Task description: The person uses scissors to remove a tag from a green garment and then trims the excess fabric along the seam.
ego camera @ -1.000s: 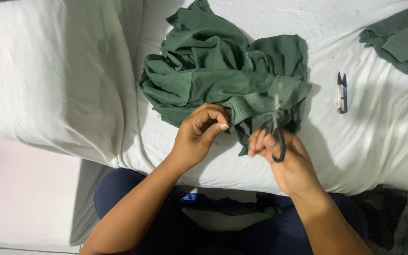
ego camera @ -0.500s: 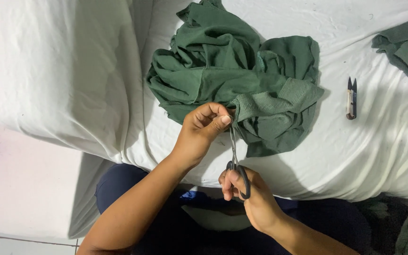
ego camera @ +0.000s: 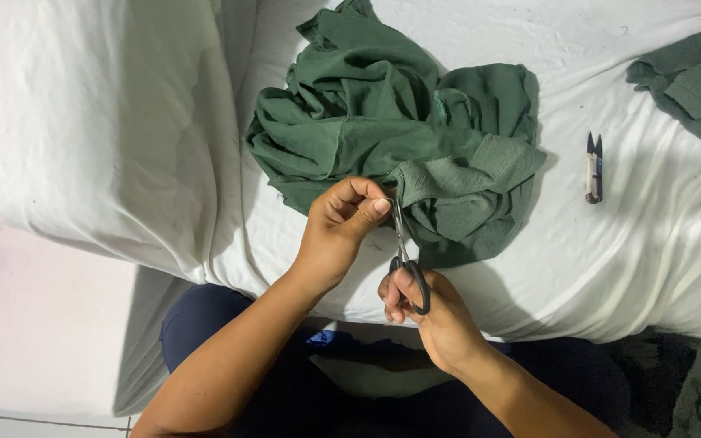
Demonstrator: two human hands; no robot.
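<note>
A crumpled dark green garment [ego camera: 399, 138] lies on a white sheet [ego camera: 578, 268]. My left hand [ego camera: 342, 223] pinches the garment's near edge between thumb and fingers. My right hand [ego camera: 432, 312] grips black-handled scissors [ego camera: 406, 255], with fingers through the loops. The blades point up and away from me, and their tips meet the cloth just beside my left thumb. The blades look nearly closed.
A small thread snipper [ego camera: 594, 169] lies on the sheet to the right of the garment. Another piece of green cloth [ego camera: 691, 77] rests at the far right top. A white pillow [ego camera: 83, 122] fills the left. My dark-clothed legs [ego camera: 350, 381] are below the mattress edge.
My right hand has swung the scissors from the garment's right side down and leftward, bringing the blade tips to the cloth edge pinched by my left hand. The view shifted slightly.
</note>
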